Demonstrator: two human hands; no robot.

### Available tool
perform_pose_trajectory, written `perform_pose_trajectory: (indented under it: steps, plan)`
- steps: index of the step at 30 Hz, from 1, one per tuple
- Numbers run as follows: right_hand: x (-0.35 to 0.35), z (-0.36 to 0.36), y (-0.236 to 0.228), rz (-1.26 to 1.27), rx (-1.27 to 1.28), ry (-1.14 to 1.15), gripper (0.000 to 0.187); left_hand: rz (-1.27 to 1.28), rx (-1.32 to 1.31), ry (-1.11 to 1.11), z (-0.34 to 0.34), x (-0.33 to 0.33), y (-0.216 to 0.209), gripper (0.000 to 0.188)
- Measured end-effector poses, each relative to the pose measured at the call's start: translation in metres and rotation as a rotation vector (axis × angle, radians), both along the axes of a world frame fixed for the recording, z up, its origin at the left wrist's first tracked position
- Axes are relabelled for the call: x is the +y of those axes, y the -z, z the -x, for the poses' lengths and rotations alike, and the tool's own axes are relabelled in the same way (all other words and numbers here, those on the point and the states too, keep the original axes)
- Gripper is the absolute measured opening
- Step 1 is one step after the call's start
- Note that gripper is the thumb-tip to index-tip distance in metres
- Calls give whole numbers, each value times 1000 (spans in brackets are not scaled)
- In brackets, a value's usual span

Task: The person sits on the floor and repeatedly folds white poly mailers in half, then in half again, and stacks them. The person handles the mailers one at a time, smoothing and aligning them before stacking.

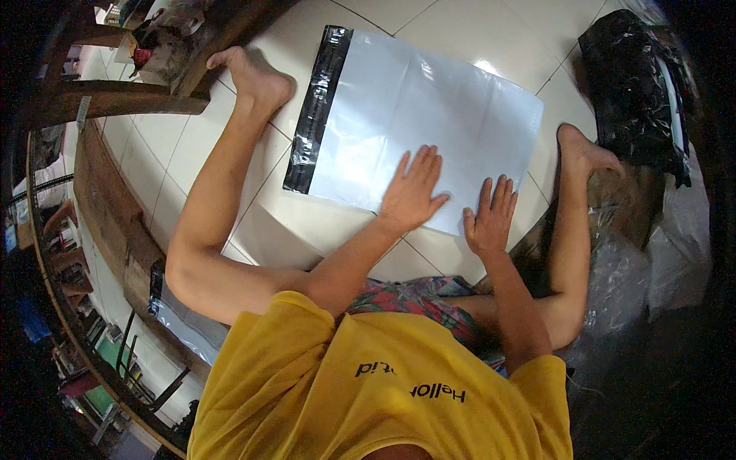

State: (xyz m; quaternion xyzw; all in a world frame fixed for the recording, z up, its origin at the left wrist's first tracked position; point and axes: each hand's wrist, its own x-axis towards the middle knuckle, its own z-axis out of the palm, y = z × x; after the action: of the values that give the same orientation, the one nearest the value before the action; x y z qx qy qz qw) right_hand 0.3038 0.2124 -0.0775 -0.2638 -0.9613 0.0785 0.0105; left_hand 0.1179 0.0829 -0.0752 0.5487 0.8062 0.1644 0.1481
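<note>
A large pale grey plastic mailing bag point(429, 100) with a glossy black strip along its left edge lies flat on the tiled floor between my legs. Palm down, my left hand point(414, 188) rests on the bag's lower middle with the fingers stretched out. My right hand point(492, 216) lies at the bag's lower right corner, its fingers also extended and pointing away from me. Neither hand grips anything. What is inside the bag, if anything, cannot be seen.
A black plastic package point(632, 92) sits on the right beyond my foot, with clear plastic sheeting point(613, 268) nearer me. Wooden furniture point(115, 103) stands at the left. Another grey plastic bag point(184, 322) lies beside my left thigh.
</note>
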Motion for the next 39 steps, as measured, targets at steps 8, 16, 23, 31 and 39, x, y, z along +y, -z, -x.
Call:
perform_pose_trajectory:
  steps: [8,16,23,31,39]
  plan:
    - [0,-2,3,-9,-9,14,77,82,112,-158,77,-59,-1,72]
    - [0,0,0,10,-45,33,79,81,155,-193,103,-79,-6,71]
    - [50,46,-37,9,25,76,71,136,145,-198,101,-75,-2,72]
    - [158,118,3,-84,53,-5,87,143,99,-185,101,-74,-13,73]
    - [160,115,9,-44,37,13,97,230,145,-185,103,-64,-23,71]
